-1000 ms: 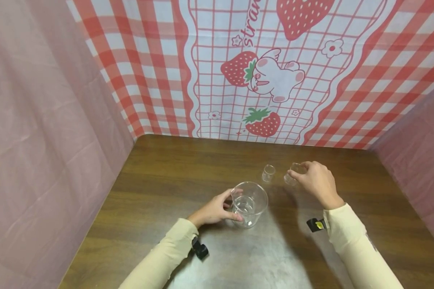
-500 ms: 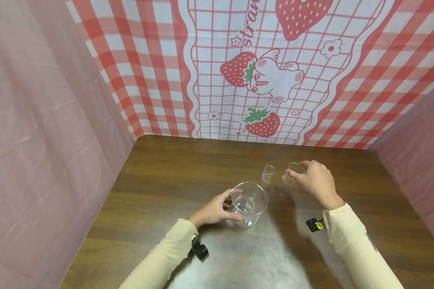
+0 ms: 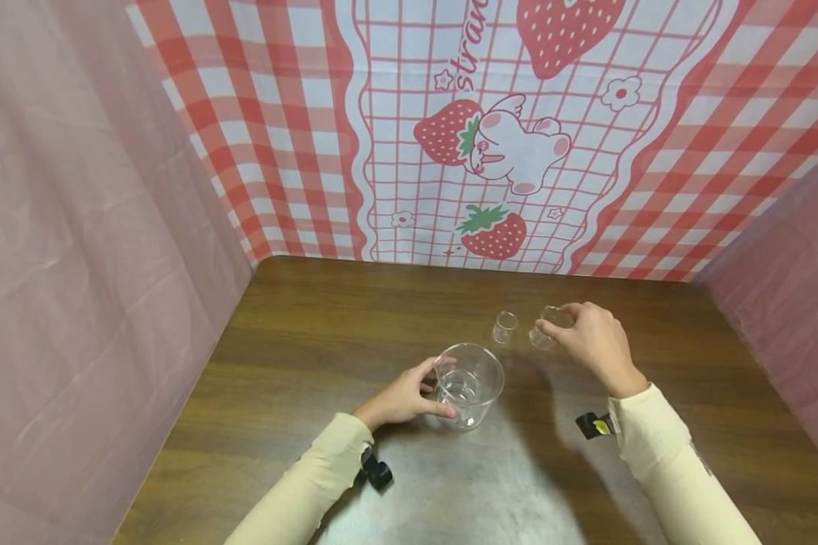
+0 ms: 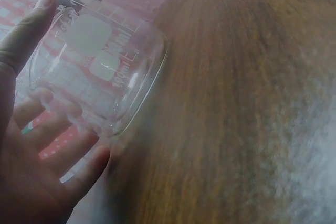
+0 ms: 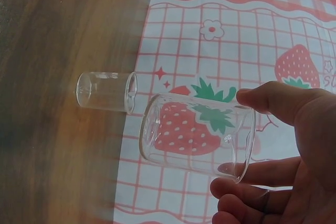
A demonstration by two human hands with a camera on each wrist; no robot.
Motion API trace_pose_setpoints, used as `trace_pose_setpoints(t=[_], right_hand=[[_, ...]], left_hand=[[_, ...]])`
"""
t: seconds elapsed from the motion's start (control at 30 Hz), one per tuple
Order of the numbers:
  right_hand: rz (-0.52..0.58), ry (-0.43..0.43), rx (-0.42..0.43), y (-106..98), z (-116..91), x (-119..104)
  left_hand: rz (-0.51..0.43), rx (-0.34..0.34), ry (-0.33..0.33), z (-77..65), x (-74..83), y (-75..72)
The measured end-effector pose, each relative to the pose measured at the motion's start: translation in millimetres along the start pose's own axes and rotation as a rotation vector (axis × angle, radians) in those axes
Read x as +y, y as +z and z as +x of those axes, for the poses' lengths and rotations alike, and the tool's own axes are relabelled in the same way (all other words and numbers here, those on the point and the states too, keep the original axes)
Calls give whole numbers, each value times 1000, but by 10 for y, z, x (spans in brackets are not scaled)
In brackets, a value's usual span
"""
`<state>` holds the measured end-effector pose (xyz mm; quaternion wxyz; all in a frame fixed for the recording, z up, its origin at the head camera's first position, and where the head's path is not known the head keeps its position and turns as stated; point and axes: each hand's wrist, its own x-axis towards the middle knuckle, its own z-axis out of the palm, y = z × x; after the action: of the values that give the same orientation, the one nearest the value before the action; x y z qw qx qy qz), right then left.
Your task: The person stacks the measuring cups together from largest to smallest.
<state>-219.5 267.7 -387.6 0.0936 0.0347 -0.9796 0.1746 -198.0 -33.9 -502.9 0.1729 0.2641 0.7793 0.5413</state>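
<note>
A large clear glass beaker (image 3: 476,390) stands upright on the wooden table, with white volume marks and a white patch (image 4: 92,35) facing the left wrist view. My left hand (image 3: 404,395) holds its left side, thumb on one face and fingers round the other. Between thumb and fingers, my right hand (image 3: 596,342) pinches a smaller clear beaker (image 5: 181,132) near its rim. In the right wrist view that beaker's base appears raised off the tabletop. Just left of it, the smallest beaker (image 3: 504,328) stands upright on the table, touched by neither hand.
The wooden table (image 3: 300,341) meets a red-and-white strawberry-print cloth (image 3: 518,151) along its back edge. Pink curtains (image 3: 109,227) hang at the left and right sides. Each wrist carries a black camera mount (image 3: 378,471).
The right hand has shifted slightly left with its beaker, bringing it a little closer to the smallest one. My left hand and the large beaker stay where they were.
</note>
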Motion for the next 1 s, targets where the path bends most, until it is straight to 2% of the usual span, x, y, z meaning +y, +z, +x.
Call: trace_pose_setpoints(t=[0.63,1.0], right_hand=[[22,-10,-2,-138,-29,-80],[56,-1,-37,-77,-168,-63]], left_hand=[[19,17,3,22,103,-46],[8,26,19,-71,26,52]])
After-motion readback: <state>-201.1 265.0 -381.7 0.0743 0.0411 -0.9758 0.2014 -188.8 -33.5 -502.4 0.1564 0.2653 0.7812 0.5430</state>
